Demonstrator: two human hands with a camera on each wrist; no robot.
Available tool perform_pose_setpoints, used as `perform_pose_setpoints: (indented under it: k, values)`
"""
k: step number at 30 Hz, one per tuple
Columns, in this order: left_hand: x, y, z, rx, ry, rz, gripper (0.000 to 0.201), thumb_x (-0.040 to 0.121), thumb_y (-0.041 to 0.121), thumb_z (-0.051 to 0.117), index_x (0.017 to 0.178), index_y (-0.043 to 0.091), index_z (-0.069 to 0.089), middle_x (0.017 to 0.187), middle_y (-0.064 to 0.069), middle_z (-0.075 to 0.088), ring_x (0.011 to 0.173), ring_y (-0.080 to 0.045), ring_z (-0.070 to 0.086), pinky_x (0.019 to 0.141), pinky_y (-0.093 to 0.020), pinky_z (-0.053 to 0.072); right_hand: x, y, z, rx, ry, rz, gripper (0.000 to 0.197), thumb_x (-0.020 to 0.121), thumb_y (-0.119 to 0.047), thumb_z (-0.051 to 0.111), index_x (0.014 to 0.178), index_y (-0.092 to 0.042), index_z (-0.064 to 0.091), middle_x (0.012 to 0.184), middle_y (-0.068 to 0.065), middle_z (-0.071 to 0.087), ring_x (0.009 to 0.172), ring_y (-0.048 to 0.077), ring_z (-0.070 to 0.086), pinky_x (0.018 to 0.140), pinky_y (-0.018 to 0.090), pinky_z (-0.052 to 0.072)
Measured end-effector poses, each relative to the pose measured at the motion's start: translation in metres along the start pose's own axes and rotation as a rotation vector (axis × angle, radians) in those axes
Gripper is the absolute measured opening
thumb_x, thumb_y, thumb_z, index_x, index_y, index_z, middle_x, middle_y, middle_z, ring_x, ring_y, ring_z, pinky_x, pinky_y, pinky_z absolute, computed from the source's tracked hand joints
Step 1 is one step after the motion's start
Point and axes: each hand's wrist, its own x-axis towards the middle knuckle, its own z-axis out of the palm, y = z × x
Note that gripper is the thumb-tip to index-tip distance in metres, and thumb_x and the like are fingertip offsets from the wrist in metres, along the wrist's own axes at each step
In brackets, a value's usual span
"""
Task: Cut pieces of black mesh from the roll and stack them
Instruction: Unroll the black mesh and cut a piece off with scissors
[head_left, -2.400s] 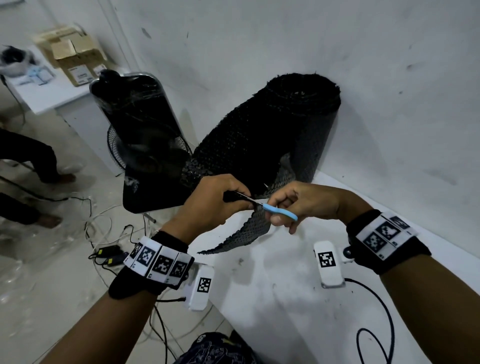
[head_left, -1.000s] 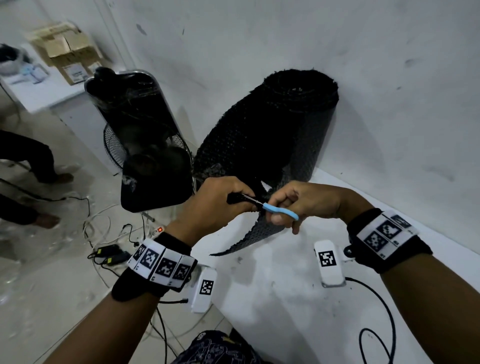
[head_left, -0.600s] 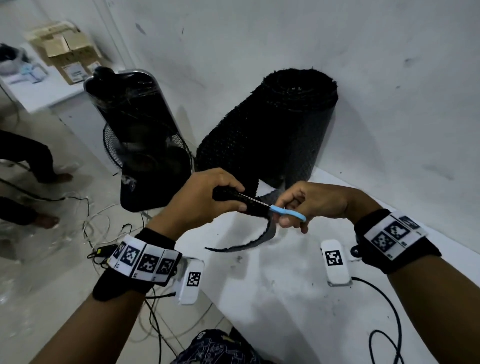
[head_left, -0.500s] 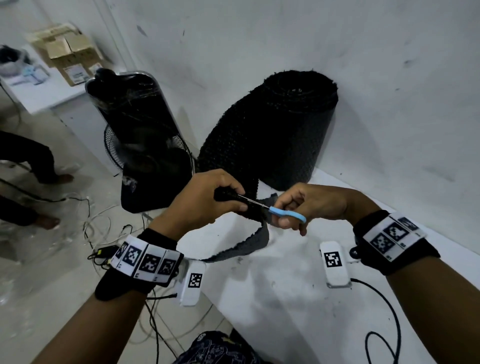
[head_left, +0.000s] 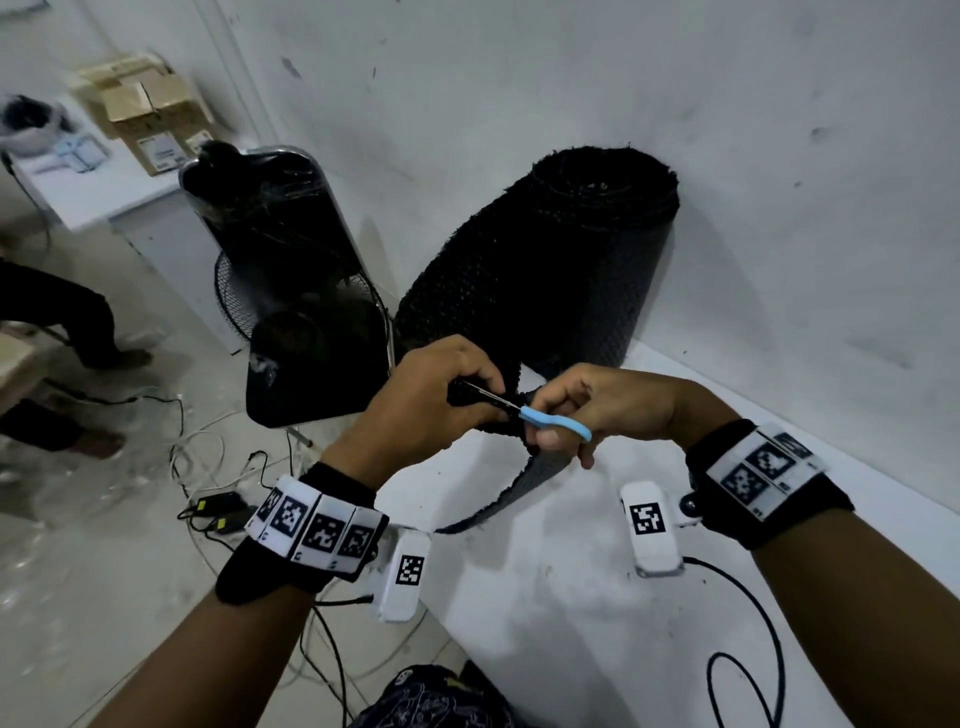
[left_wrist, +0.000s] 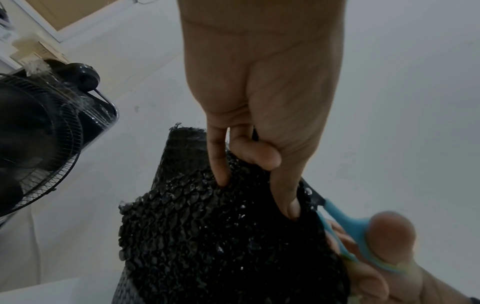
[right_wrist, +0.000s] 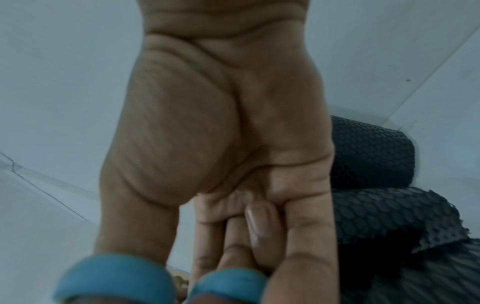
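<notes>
Black mesh (head_left: 540, 467) hangs from the roll (head_left: 545, 270) at twelve o'clock; the left hand (head_left: 421, 400) pinches it taut so blue scissors (head_left: 553, 422), gripped by the right hand (head_left: 602, 405), can cut, blades seemingly nearly closed.

A scuffed white wall (head_left: 571, 93) fills the upper frame; a black fan (head_left: 291, 291) stands at left, cables (head_left: 208, 467) strewn on the pale floor (head_left: 78, 597)
</notes>
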Motion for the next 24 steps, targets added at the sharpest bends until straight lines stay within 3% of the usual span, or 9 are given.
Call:
perform_pose_setpoints:
  k: [2, 5, 6, 9, 13, 15, 18, 21, 24]
  values:
    - [-0.001, -0.002, -0.001, 0.002, 0.022, 0.015, 0.023, 0.073, 0.013, 0.088, 0.090, 0.013, 0.074, 0.098, 0.004, 0.062, 0.079, -0.006, 0.062, 0.059, -0.004, 0.043, -0.001, 0.000, 0.000, 0.004, -0.003, -0.012, 0.019, 0.079, -0.023, 0.076, 0.095, -0.013, 0.073, 0.080, 0.009, 0.064, 0.068, 0.014, 0.059, 0.057, 0.024, 0.054]
    - [-0.003, -0.006, -0.007, 0.017, 0.040, 0.024, 0.038, 0.068, 0.026, 0.091, 0.101, 0.019, 0.073, 0.108, 0.006, 0.064, 0.098, -0.008, 0.064, 0.080, -0.014, 0.051, -0.005, 0.004, -0.003, -0.002, -0.025, -0.015, 0.016, 0.082, -0.015, 0.072, 0.097, -0.011, 0.073, 0.077, 0.003, 0.065, 0.064, 0.009, 0.058, 0.057, 0.024, 0.054]
    - [-0.004, -0.007, -0.011, -0.009, 0.031, -0.024, 0.045, 0.067, 0.030, 0.091, 0.106, 0.021, 0.072, 0.111, 0.008, 0.065, 0.098, -0.007, 0.065, 0.078, -0.017, 0.053, -0.006, 0.004, -0.004, -0.004, -0.032, -0.016, 0.016, 0.082, -0.014, 0.072, 0.097, -0.010, 0.072, 0.078, 0.005, 0.065, 0.063, 0.008, 0.057, 0.058, 0.024, 0.054]
    - [-0.004, -0.003, -0.022, -0.200, -0.082, -0.233, 0.055, 0.067, 0.029, 0.091, 0.116, 0.026, 0.068, 0.110, 0.007, 0.066, 0.076, -0.011, 0.069, 0.055, -0.027, 0.058, -0.009, 0.006, -0.004, 0.007, -0.044, -0.026, 0.016, 0.081, -0.017, 0.074, 0.096, -0.012, 0.072, 0.083, 0.011, 0.066, 0.064, 0.009, 0.061, 0.059, 0.024, 0.055]
    - [-0.003, -0.006, -0.020, -0.263, -0.074, -0.252, 0.036, 0.073, 0.016, 0.087, 0.106, 0.019, 0.071, 0.096, -0.001, 0.073, 0.069, -0.016, 0.070, 0.064, -0.033, 0.060, -0.008, 0.006, -0.002, 0.084, -0.040, -0.045, 0.021, 0.077, -0.026, 0.075, 0.095, -0.015, 0.073, 0.073, 0.001, 0.063, 0.062, 0.010, 0.061, 0.058, 0.024, 0.054]
    - [-0.003, -0.007, -0.015, -0.286, -0.045, -0.251, 0.030, 0.075, 0.010, 0.086, 0.100, 0.016, 0.072, 0.091, -0.004, 0.074, 0.074, -0.023, 0.070, 0.070, -0.030, 0.060, -0.006, 0.007, 0.000, 0.116, -0.033, -0.059, 0.024, 0.076, -0.031, 0.075, 0.095, -0.016, 0.073, 0.074, 0.001, 0.059, 0.064, 0.010, 0.058, 0.059, 0.026, 0.054]
    - [-0.003, -0.005, -0.008, -0.277, -0.008, -0.190, 0.029, 0.075, 0.004, 0.084, 0.098, 0.017, 0.071, 0.089, 0.002, 0.074, 0.082, -0.009, 0.071, 0.075, -0.018, 0.054, -0.003, 0.006, 0.005, 0.165, -0.033, -0.080, 0.027, 0.078, -0.035, 0.073, 0.095, -0.015, 0.071, 0.073, 0.006, 0.055, 0.065, 0.014, 0.056, 0.059, 0.028, 0.053]
    - [-0.003, -0.002, -0.005, -0.267, 0.059, -0.155, 0.039, 0.072, 0.001, 0.086, 0.101, 0.022, 0.067, 0.089, 0.007, 0.071, 0.085, -0.001, 0.067, 0.078, -0.011, 0.049, -0.001, 0.006, 0.010, 0.200, -0.027, -0.107, 0.026, 0.082, -0.028, 0.070, 0.099, -0.008, 0.066, 0.069, 0.000, 0.058, 0.061, 0.011, 0.056, 0.055, 0.023, 0.051]
    - [-0.004, -0.001, -0.004, -0.317, 0.115, -0.174, 0.058, 0.068, -0.001, 0.088, 0.111, 0.022, 0.058, 0.094, 0.003, 0.068, 0.084, 0.000, 0.066, 0.078, -0.014, 0.049, 0.000, 0.007, 0.011, 0.172, -0.026, -0.127, 0.031, 0.080, -0.028, 0.070, 0.101, -0.005, 0.064, 0.069, -0.006, 0.059, 0.061, 0.006, 0.056, 0.054, 0.021, 0.050]
